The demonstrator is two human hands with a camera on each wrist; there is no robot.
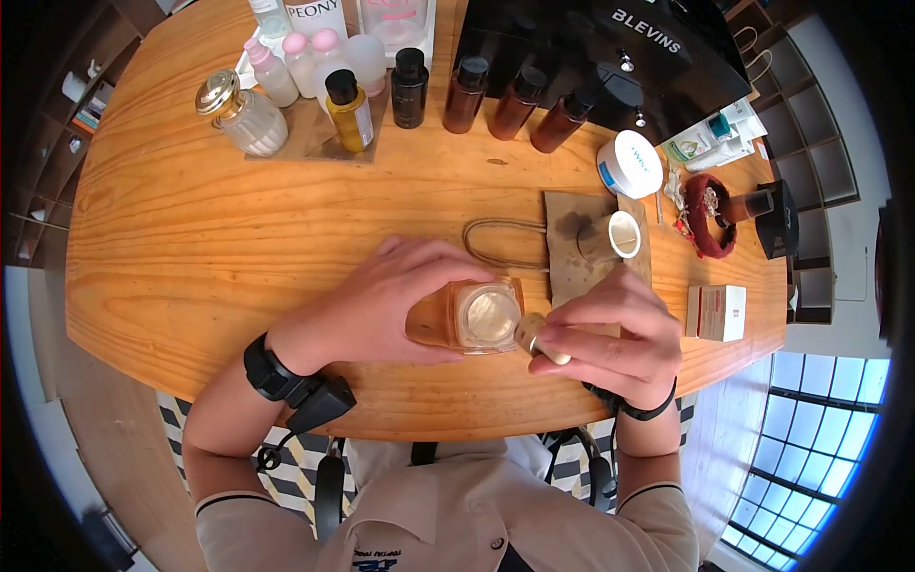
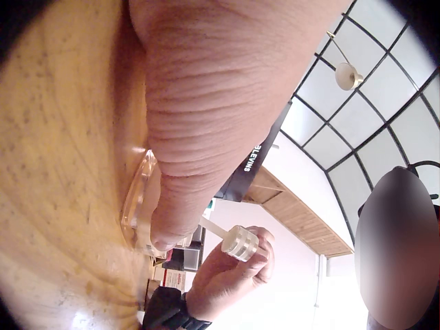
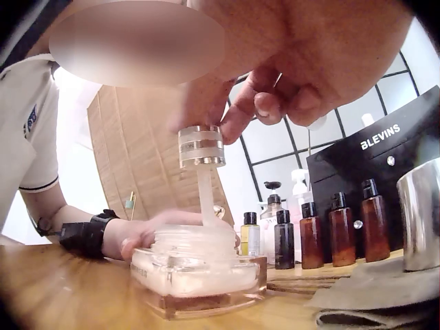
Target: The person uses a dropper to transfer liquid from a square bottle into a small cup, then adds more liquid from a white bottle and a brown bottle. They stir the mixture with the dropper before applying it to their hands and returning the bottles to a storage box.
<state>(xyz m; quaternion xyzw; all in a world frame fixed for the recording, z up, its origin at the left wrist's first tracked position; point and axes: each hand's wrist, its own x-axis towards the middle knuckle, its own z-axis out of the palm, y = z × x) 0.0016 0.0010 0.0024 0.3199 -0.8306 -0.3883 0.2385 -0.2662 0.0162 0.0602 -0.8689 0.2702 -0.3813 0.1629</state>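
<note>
A square clear glass jar with pale contents [image 1: 490, 315] [image 3: 199, 275] stands uncovered on the table. My left hand [image 1: 372, 296] [image 2: 206, 89] [image 3: 161, 223] holds it from the left, thumb and fingers around its sides. At the jar's right edge, my right hand [image 1: 620, 329] [image 2: 223, 278] [image 3: 295, 69] pinches a small silver-banded cap [image 1: 534, 334] [image 2: 240, 243] [image 3: 201, 148]. From the cap a pale translucent stem [image 3: 206, 196] points down at the jar's mouth; whether its tip touches the contents I cannot tell.
A brown paper bag [image 1: 572, 276] lies behind my right hand, with a white-topped silver cup [image 1: 624, 234] on it. A small box [image 1: 717, 313] is at the right. Amber bottles [image 1: 464, 100], a black case [image 1: 600, 57] and a white tub [image 1: 630, 165] line the back; more bottles stand back left.
</note>
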